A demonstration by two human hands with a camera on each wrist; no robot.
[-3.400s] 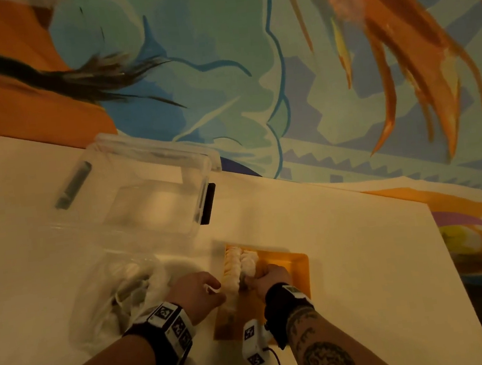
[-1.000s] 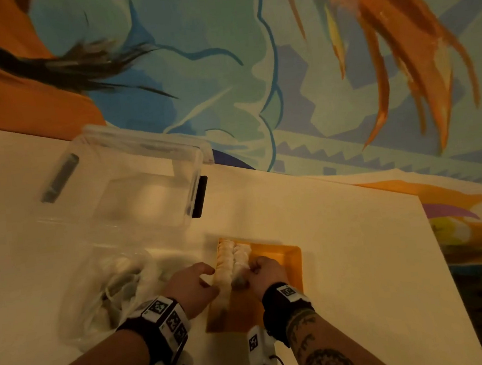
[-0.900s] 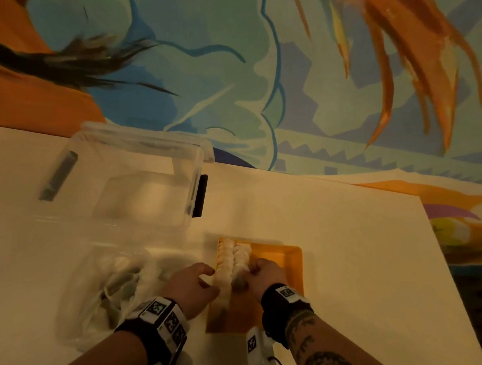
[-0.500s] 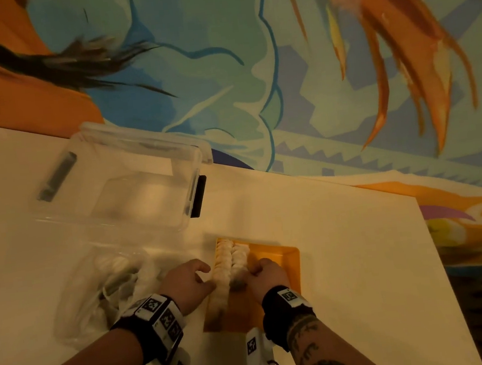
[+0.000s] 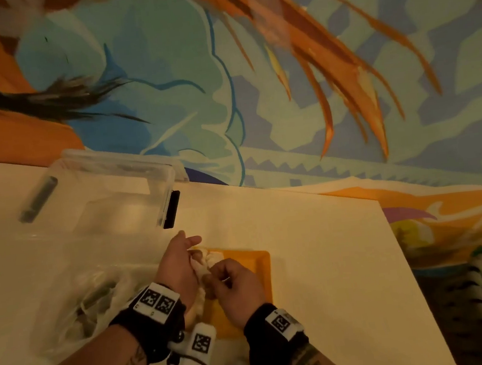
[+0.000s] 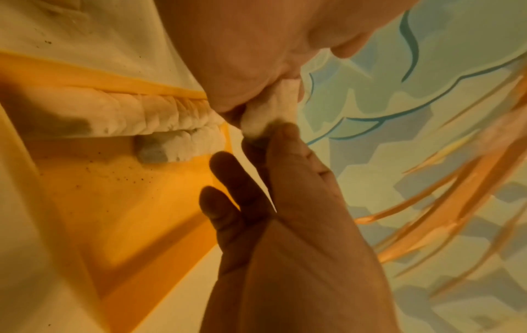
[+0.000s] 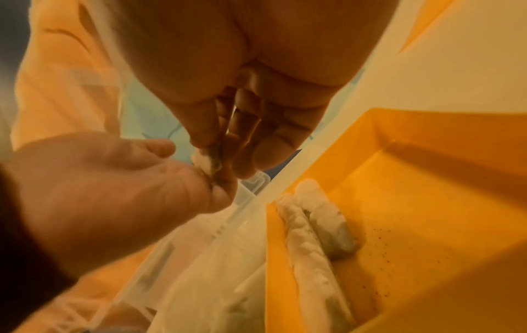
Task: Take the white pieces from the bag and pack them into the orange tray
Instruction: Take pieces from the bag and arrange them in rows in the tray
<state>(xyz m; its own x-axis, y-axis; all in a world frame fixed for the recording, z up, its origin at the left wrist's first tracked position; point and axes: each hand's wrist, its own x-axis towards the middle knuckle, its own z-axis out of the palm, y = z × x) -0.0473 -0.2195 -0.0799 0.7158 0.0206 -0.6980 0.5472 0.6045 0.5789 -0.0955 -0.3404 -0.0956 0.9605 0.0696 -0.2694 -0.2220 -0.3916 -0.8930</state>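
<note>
The orange tray [image 5: 254, 267] lies on the white table, and two rows of white pieces [image 6: 148, 115] [image 7: 308, 225] line its left wall. Above the tray's left side both hands meet on one small white piece [image 5: 204, 266]. My left hand [image 5: 188, 256] holds it between thumb base and fingers, with index and thumb stretched forward. My right hand [image 5: 217, 277] pinches its other end with thumb and fingertips [image 7: 211, 144]. The piece [image 6: 271, 110] [image 7: 205, 162] hangs clear of the tray floor. The clear plastic bag [image 5: 77, 306] with more white pieces lies left of the tray.
A clear plastic box [image 5: 110, 196] with black latches stands behind the bag, its corner [image 7: 250, 187] close to the tray. The table's right edge runs diagonally toward a painted floor. Bare table surface stretches right of the tray.
Both hands left the rows they were pressing in the tray and rose a little. They now hold a single white piece between them over the tray's left side.
</note>
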